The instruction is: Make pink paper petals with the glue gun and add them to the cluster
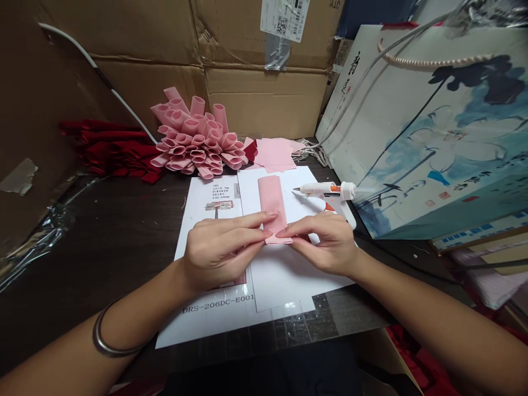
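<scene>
A pink rectangular strip point(271, 202) of fabric or paper lies on white paper sheets point(284, 275) on the dark table. My left hand point(220, 250) pinches the strip's near end from the left, fingers pressed together on it. From the right, my right hand point(324, 242) pinches the same near end. A metal bangle point(108, 338) circles my left wrist.
A white hot glue gun point(332, 193) lies just right of the strip. A pink flower of rolled petals point(198, 143) and a stack of pink squares point(274, 154) sit behind. Red fabric point(111, 148) lies at left. Cardboard boxes point(264, 99) stand behind, a painted gift bag point(433, 132) at right.
</scene>
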{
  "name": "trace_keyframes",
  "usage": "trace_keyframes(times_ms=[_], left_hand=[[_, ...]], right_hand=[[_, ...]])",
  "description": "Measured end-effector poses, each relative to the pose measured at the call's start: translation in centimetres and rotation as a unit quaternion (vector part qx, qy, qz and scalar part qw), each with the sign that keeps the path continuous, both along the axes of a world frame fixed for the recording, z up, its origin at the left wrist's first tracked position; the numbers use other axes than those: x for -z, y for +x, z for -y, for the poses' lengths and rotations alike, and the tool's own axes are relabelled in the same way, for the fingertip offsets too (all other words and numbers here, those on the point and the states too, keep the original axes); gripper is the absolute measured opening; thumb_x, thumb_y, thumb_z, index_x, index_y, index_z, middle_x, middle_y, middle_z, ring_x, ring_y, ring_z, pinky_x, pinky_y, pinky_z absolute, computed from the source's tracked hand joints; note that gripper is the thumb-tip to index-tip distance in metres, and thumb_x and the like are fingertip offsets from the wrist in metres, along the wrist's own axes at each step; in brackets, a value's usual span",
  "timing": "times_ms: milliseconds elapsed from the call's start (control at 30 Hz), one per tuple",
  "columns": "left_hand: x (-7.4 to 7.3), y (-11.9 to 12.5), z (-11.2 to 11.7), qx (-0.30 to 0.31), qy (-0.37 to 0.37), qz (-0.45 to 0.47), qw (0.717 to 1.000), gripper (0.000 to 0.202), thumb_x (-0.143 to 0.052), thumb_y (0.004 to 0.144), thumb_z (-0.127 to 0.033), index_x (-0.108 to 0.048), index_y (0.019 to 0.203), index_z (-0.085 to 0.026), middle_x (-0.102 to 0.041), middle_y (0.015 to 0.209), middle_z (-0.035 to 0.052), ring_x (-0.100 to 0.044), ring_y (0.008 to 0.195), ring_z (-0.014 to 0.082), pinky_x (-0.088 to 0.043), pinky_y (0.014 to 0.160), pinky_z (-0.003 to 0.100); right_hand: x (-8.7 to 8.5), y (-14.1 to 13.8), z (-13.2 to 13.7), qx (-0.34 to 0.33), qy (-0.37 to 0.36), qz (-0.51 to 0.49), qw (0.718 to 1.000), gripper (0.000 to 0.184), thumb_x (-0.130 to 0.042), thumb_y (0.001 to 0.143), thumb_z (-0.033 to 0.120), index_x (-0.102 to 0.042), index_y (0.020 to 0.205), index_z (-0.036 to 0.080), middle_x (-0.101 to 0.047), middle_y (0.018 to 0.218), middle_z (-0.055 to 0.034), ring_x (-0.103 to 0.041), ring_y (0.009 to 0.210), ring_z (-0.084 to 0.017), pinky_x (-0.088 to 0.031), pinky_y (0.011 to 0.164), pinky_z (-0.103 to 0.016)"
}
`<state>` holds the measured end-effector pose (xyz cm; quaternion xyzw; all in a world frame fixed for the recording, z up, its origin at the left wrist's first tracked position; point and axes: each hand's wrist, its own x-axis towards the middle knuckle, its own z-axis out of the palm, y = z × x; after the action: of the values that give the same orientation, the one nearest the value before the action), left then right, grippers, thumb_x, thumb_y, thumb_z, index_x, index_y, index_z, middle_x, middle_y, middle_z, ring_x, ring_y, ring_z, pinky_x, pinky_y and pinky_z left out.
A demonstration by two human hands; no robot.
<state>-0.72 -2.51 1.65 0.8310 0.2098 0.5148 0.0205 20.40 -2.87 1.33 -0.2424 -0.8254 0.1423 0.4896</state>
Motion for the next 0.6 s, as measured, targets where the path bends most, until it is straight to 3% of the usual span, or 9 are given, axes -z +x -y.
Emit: trace_keyframes(times_ms=[433, 600], left_hand=[[0.02, 0.10, -0.05, 0.026, -0.030, 0.001, 0.999, 0.020, -0.069, 0.080, -0.004, -0.072, 0.091, -0.020, -0.074, 0.108, 0.0059, -0.074, 0.089, 0.0150, -0.061, 0.073, 0.017], [-0.22, 0.15, 0.04, 0.046, -0.033, -0.001, 0.998, 0.022, -0.068, 0.081, -0.004, -0.071, 0.095, -0.021, -0.072, 0.111, 0.0053, -0.073, 0.092, 0.0153, -0.061, 0.078, 0.019]], right_hand=[[-0.12, 0.25, -0.23, -0.020, -0.045, 0.010, 0.999, 0.012, -0.061, 0.086, 0.011, -0.072, 0.088, 0.016, -0.076, 0.074, -0.0039, -0.067, 0.056, -0.011, -0.051, 0.050, -0.020], [-0.02, 0.13, 0.07, -0.052, -0.081, -0.013, 0.995, 0.010, -0.060, 0.086, 0.009, -0.068, 0.091, 0.012, -0.074, 0.069, -0.0037, -0.065, 0.047, -0.010, -0.050, 0.045, -0.018]])
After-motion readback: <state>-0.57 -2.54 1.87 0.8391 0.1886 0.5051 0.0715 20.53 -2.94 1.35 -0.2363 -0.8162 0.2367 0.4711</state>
